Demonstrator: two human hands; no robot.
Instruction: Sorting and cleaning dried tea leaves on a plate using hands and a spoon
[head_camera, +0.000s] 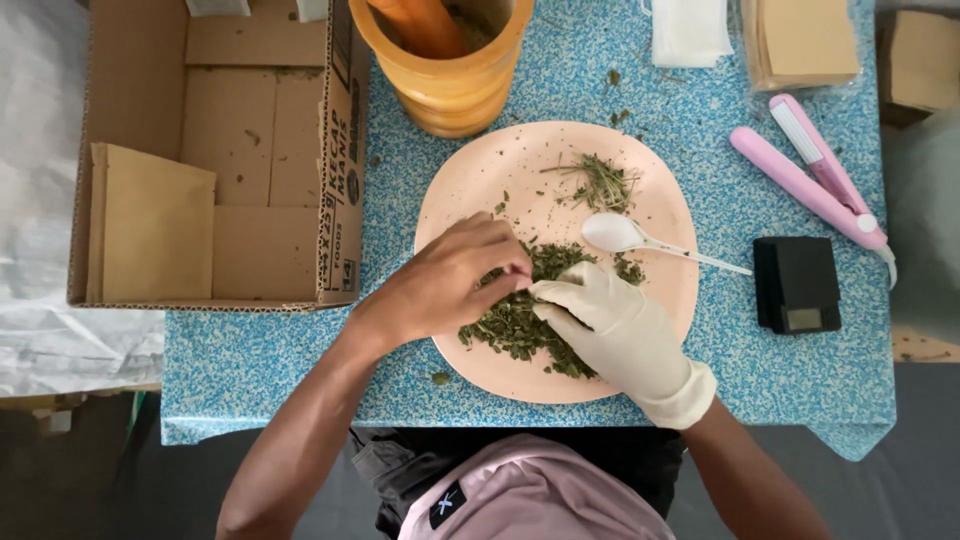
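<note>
A round pale pink plate (480, 180) lies on the blue speckled table (760, 380). A heap of dried green leaves (520, 325) sits on its near half, and a small tuft of stems (603, 183) on its far part. My left hand (450, 275), bare, pinches into the leaf heap with fingers curled. My right hand (615, 325), in a cream glove, presses its fingertips into the same heap, touching the left fingertips. A white plastic spoon (625, 235) rests on the plate just beyond my right hand.
An orange mortar with a pestle (450, 70) stands behind the plate. An open cardboard box (215, 150) holding a brown envelope is at the left. A small black scale (797, 283), a pink hand sealer (815, 175), white bags (690, 30) and brown pouches (805, 40) lie at the right.
</note>
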